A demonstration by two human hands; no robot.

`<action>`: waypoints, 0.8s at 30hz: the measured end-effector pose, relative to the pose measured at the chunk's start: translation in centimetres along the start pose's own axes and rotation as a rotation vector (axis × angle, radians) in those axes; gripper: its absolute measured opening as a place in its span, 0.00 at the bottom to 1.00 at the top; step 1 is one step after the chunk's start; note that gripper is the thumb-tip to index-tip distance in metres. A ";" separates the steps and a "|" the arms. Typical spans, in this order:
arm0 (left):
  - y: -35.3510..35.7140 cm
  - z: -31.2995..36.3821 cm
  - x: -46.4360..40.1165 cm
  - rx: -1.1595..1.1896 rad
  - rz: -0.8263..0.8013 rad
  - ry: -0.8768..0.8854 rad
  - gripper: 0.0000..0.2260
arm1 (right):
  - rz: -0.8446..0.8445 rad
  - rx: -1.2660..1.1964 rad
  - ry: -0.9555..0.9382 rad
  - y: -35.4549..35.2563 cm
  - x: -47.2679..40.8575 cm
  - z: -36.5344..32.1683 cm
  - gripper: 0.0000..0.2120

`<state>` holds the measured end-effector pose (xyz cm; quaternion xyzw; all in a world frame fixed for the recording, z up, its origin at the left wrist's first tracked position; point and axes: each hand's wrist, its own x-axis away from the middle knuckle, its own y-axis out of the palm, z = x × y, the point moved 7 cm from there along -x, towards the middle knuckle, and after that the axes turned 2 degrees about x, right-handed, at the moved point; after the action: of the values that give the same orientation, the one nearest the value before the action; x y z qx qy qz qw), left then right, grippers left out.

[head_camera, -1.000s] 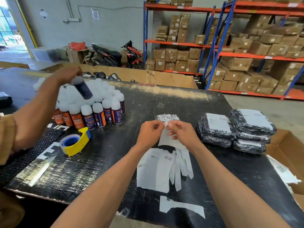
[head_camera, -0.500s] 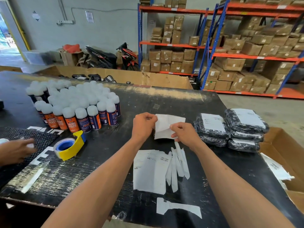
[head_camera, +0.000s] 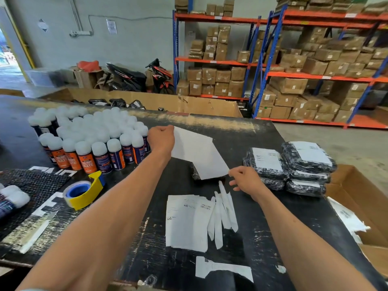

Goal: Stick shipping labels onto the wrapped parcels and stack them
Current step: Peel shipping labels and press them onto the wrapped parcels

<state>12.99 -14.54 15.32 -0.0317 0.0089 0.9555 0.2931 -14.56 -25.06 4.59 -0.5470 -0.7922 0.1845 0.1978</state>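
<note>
A scuffed black worktable [head_camera: 247,131] fills the lower frame, with orange-and-blue shelving of brown cartons [head_camera: 315,66] across the upper right. At left centre stands a dense cluster of white-capped spray cans [head_camera: 92,139], and at right centre two stacks of black plastic-wrapped parcels with white labels [head_camera: 289,164] sit side by side. Stretched in the middle of the frame is a white shipping label sheet [head_camera: 197,153], held above a partly hidden black wrapped parcel [head_camera: 196,175] on the table. The left hand [head_camera: 161,139] is closed in a fist round the sheet's upper left corner; the right hand [head_camera: 244,180] pinches its lower right corner between thumb and forefinger, other fingers loose. Below lies a pile of white printed label sheets [head_camera: 186,223] with narrow white backing strips [head_camera: 223,213] just beside it, and a yellow tape dispenser with a blue-cored roll [head_camera: 84,191] at lower left.
</note>
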 end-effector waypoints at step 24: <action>2.9 1.9 3.0 -0.277 0.030 0.364 0.08 | -0.129 0.969 -0.214 1.2 1.3 -1.8 0.14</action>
<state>8.82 -15.21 16.97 -0.2433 -0.0690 0.9304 0.2655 -13.07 -23.29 5.63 -0.3203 -0.6636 0.5736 0.3579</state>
